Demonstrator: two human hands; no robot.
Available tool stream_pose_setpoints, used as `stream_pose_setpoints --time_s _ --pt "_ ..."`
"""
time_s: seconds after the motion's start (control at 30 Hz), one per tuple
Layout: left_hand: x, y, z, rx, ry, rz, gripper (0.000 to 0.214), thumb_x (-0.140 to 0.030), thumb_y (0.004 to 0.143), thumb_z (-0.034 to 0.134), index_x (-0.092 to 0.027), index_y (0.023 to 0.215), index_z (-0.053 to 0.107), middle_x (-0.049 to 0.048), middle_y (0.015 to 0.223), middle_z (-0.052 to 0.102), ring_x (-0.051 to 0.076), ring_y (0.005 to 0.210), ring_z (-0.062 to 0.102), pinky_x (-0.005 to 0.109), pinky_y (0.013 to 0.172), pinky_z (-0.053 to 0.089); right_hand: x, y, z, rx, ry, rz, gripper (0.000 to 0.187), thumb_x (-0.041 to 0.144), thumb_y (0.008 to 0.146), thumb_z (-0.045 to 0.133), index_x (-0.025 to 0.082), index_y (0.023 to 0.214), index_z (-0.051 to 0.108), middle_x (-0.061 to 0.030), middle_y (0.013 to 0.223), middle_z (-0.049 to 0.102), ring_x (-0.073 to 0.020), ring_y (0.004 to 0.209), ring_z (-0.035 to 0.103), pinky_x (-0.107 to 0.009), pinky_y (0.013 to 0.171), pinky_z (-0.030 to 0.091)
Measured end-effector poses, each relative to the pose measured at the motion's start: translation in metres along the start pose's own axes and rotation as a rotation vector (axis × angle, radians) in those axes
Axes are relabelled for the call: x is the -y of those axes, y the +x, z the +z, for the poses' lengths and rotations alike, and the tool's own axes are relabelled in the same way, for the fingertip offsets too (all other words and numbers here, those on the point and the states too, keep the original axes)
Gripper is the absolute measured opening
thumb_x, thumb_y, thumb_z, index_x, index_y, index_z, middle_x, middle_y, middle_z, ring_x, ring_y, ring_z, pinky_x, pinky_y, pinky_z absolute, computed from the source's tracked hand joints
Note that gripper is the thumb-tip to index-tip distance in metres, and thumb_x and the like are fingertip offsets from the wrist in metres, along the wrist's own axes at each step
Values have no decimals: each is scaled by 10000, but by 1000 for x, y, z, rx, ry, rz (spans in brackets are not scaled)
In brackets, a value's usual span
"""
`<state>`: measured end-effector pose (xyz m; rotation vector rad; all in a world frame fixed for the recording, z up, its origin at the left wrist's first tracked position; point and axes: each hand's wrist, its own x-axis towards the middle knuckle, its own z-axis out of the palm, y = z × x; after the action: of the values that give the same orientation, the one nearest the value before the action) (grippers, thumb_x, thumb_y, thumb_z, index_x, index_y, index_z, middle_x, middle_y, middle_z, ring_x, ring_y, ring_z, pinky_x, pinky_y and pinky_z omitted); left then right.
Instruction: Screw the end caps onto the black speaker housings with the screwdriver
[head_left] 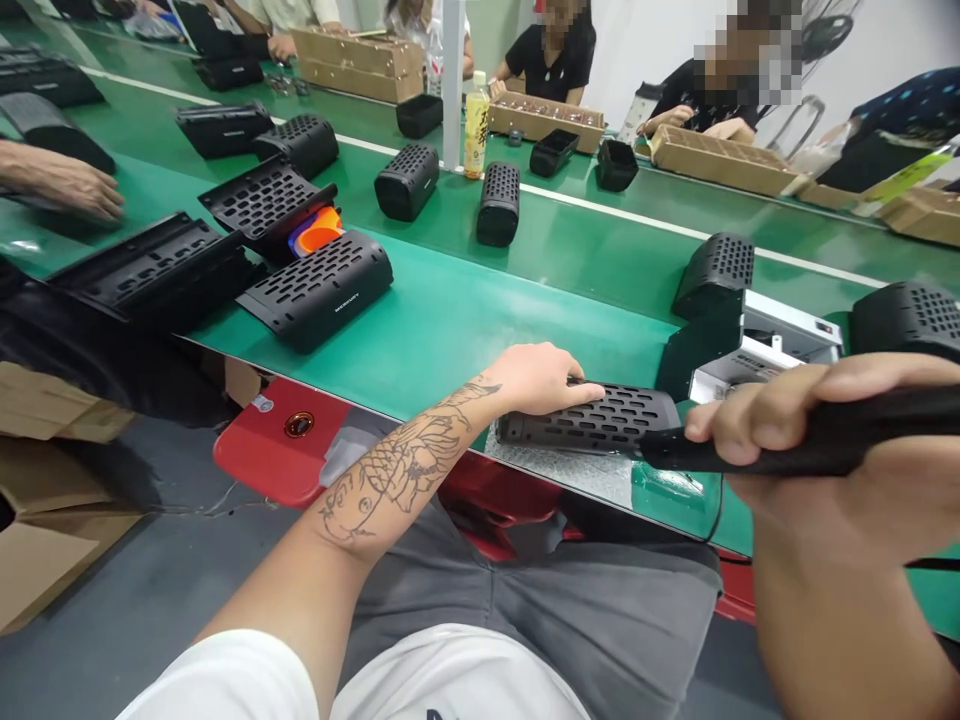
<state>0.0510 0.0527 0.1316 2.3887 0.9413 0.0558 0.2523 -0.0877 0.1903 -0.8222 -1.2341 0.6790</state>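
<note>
At the lower centre of the frame our left hand (544,378) lay flat, palm down, on a black perforated cover (592,420); its fingers were spread along the cover's top and did not curl around it. The cover rested at the near edge of the green belt (465,330), partly over a shiny metal plate (570,475). At the lower right our right hand (795,430) was wrapped tight around a black tool handle (825,445), the fingers folded over it; the handle's tip met the right end of the cover. Just behind the cover stood a black bracket (701,345) beside a white device (780,345). In the left half of the frame several more perforated shells lay on the belt, one of them a finished speaker shell (319,290) near an orange part (319,232). In the upper centre a yellow drink bottle (475,125) stood beside a white post (453,80). At the far left another person's hand (67,185) rested on the belt, and along the top edge seated people worked over cardboard trays (720,160).
</note>
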Motion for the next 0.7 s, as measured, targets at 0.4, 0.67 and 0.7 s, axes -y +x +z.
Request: stream_pose_setpoints --time_s 0.4,0.67,0.7 --pt "3 4 -1 15 -58 23 558 -698 1063 537 -308 1230 899 66 1242 880 297 1101 795 362 884 589 -24 9 29 152 29 44 362 497 807 1017 241 845 764 35 583 645 -167 441 587 -359 492 636" --pt "5 8 -1 22 -89 47 547 -698 1063 564 -295 1202 906 64 1232 883 289 1075 792 372 836 572 -27 8 30 230 56 80 371 490 823 1015 240 850 744 45 575 623 -140 441 586 -323 525 631" --pt "6 8 -1 20 -88 50 552 -699 1065 559 -290 1191 907 67 1222 883 288 1059 791 375 828 570 -27 8 30 235 57 80 366 484 829 1012 239 852 741 45 577 623 -140 442 588 -322 527 629"
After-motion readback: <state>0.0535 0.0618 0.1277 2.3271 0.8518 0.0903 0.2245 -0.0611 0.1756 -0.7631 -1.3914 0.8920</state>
